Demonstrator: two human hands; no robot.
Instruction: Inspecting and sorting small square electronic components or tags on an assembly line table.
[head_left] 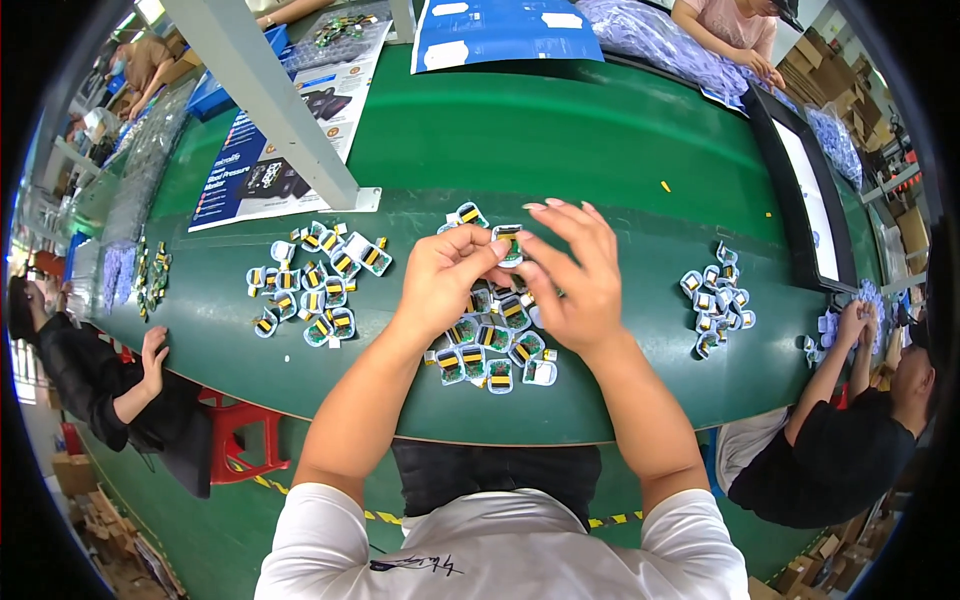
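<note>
Over the middle of the table, my left hand [446, 272] pinches a small white-rimmed plastic housing [509, 258] between thumb and forefinger. Inside it are a green circuit board and a black-and-yellow part. My right hand [582, 275] has its thumb and forefinger at the housing's right edge, with its other fingers stretched out above. Below both hands lies a pile of several similar housings [499, 376], partly hidden by my hands. One more housing [467, 214] sits just beyond my left hand.
Similar housings lie in a left group [312, 300] and a right group [715, 300] on the green table [600, 130]. A grey metal post [270, 100] stands at the far left on a printed sheet [225, 170]. A black-framed tray [800, 190] lies right. Co-workers sit at both sides.
</note>
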